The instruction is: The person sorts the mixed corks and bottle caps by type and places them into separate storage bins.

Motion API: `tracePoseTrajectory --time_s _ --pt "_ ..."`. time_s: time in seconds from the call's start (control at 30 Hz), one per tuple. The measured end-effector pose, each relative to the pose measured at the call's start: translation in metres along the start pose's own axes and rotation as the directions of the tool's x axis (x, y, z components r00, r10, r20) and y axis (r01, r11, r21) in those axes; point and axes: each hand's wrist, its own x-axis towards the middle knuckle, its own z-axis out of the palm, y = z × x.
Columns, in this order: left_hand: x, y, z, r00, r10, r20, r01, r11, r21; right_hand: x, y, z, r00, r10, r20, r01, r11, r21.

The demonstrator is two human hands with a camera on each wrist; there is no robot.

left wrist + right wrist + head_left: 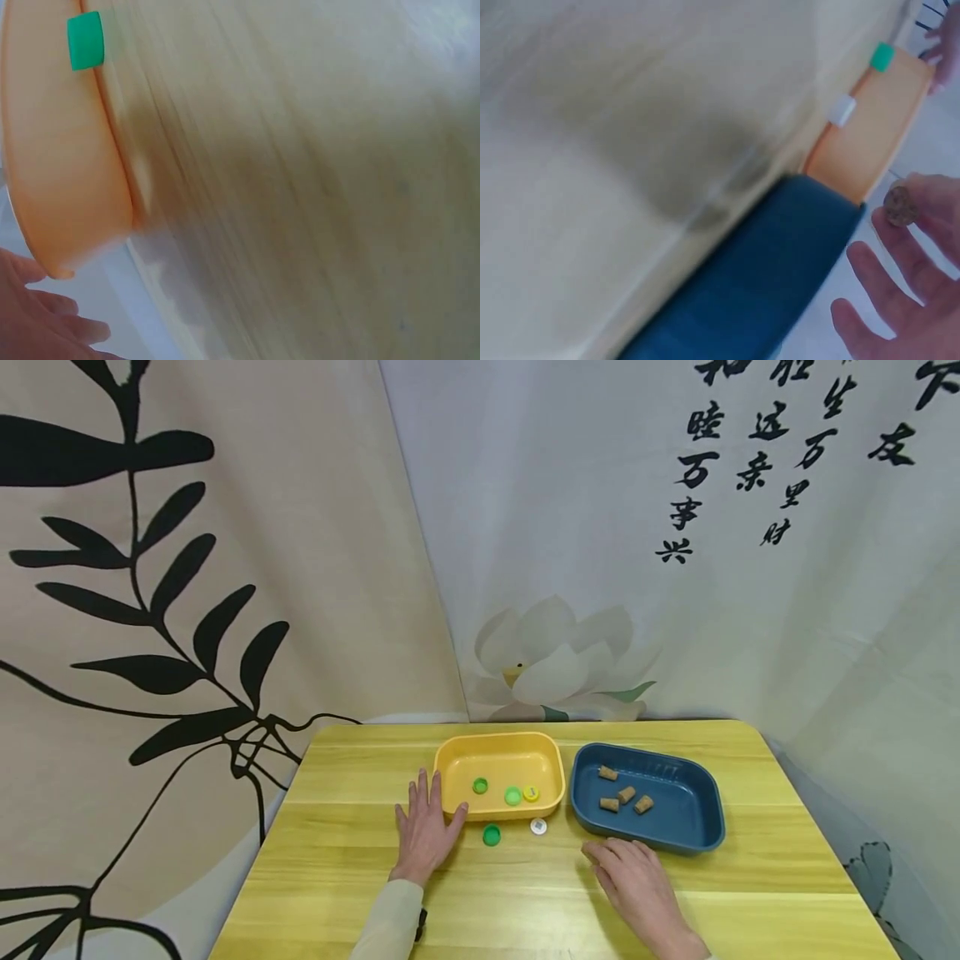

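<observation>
My right hand (637, 885) hovers just in front of the blue tray (708, 827). In the right wrist view it pinches a cork (901, 205) between thumb and forefinger, the other fingers loosely bent; the head view hides this cork. Several corks (626, 794) lie inside the blue tray. My left hand (426, 835) is at the front left corner of the yellow tray (498, 742), fingers spread and extended along its side. Inside that tray are a dark green cap (480, 786), a light green cap (513, 796) and a yellow cap (531, 793).
On the wooden table (315, 877), a green cap (491, 835) and a white cap (538, 826) sit along the yellow tray's front side. The two trays stand side by side, close together. Behind the table hangs a printed curtain (360, 568).
</observation>
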Motion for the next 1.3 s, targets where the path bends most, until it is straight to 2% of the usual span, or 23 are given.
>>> tracePoseTrajectory --time_s 0.2,0.33,0.43,0.7,0.93,1.1,1.17,1.23,1.3 --pt "-0.002 -0.004 0.002 1.000 -0.006 0.009 0.006 1.000 -0.007 0.002 0.006 -0.018 0.992 -0.020 -0.128 0.024 0.999 0.030" --pt "-0.002 -0.006 0.002 1.000 -0.004 0.002 0.004 1.000 -0.007 0.007 0.021 -0.027 0.976 0.011 -0.216 -0.008 1.000 0.014" --pt "-0.001 -0.006 0.002 1.000 0.008 -0.010 -0.008 1.000 -0.008 0.011 0.036 -0.030 0.968 0.054 -0.247 -0.054 0.999 0.007" --pt "0.008 0.000 -0.002 1.000 0.020 0.003 -0.020 1.000 -0.024 0.017 0.075 -0.028 0.973 0.164 -0.162 -0.172 0.984 -0.039" --pt "0.016 0.003 -0.003 1.000 0.029 0.003 -0.029 0.998 -0.051 0.022 0.094 -0.024 0.974 0.216 -0.075 -0.222 0.971 -0.091" --pt "0.021 0.001 -0.001 1.000 0.013 0.026 -0.012 0.998 -0.054 0.025 0.098 -0.023 0.954 0.295 0.053 -0.288 0.951 -0.115" --pt "0.022 0.000 0.001 0.999 0.010 0.035 -0.008 0.999 -0.054 0.026 0.097 -0.023 0.945 0.318 0.080 -0.307 0.944 -0.121" --pt "0.024 -0.001 0.002 0.999 0.005 0.046 -0.003 0.998 -0.055 0.026 0.094 -0.024 0.945 0.320 0.069 -0.311 0.943 -0.119" --pt "0.025 -0.001 0.003 0.999 -0.001 0.055 0.004 0.998 -0.059 0.026 0.089 -0.024 0.955 0.295 0.013 -0.292 0.950 -0.113"
